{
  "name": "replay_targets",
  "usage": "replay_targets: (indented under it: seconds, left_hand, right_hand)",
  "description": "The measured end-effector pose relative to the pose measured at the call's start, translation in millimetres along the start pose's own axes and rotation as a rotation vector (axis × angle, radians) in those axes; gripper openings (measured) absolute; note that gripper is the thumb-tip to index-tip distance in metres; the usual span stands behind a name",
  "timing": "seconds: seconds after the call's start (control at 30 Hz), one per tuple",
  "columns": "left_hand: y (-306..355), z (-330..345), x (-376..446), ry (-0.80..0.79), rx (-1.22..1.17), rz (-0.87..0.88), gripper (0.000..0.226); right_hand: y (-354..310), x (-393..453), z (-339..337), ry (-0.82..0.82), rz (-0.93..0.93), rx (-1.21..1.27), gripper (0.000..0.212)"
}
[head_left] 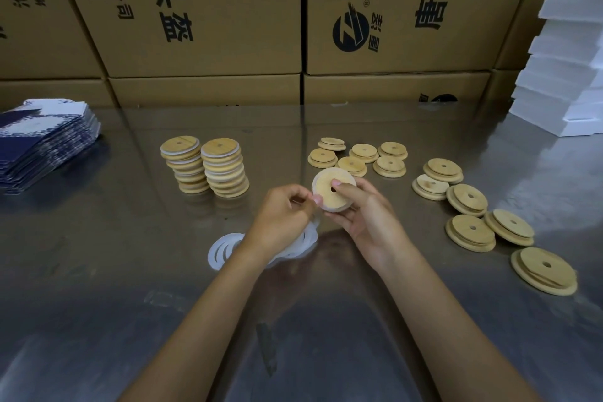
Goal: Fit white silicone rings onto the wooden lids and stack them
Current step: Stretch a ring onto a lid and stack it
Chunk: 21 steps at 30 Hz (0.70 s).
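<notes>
My right hand (365, 215) holds a round wooden lid (326, 188) with a centre hole above the steel table, thumb beside the hole. My left hand (284, 215) pinches the white silicone ring at the lid's left edge. Below my left hand lies a pile of loose white rings (222, 250). Two stacks of ringed lids (205, 166) stand at the middle left. Several bare lids (359, 157) lie behind my hands, and several more lids (473, 206) trail off to the right.
The shiny steel table (130, 271) carries a stack of blue-and-white folded cartons (42, 143) at the left. Brown cardboard boxes (208, 26) wall off the back. White foam pieces (567, 75) are piled at the right.
</notes>
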State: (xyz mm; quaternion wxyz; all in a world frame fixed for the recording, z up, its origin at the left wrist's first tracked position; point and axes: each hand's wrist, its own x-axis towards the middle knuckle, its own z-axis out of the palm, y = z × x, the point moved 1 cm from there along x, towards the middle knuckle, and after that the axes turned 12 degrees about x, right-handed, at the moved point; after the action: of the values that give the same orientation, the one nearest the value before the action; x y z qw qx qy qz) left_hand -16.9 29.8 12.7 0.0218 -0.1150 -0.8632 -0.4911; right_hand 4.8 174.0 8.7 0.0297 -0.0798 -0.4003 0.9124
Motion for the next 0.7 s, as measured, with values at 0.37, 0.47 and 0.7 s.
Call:
replay_targets:
  seconds: [0.37,0.47,0.7]
  left_hand:
    - [-7.0,-4.4,5.8,0.075,0.228,0.105,0.021]
    - [-8.5,-3.2,6.5,0.059,0.284,0.132,0.020]
    - [0.3,3.2,0.5,0.069,0.066,0.072,0.021]
  right_hand:
    - [-0.4,-2.1,3.6,0.018,-0.033,-0.127,0.030]
    - [0.1,-2.9,2.3,0.030,-0.009,-0.077,0.029]
    - [0.3,-0.8,2.3,0.022,0.023,0.051,0.020]
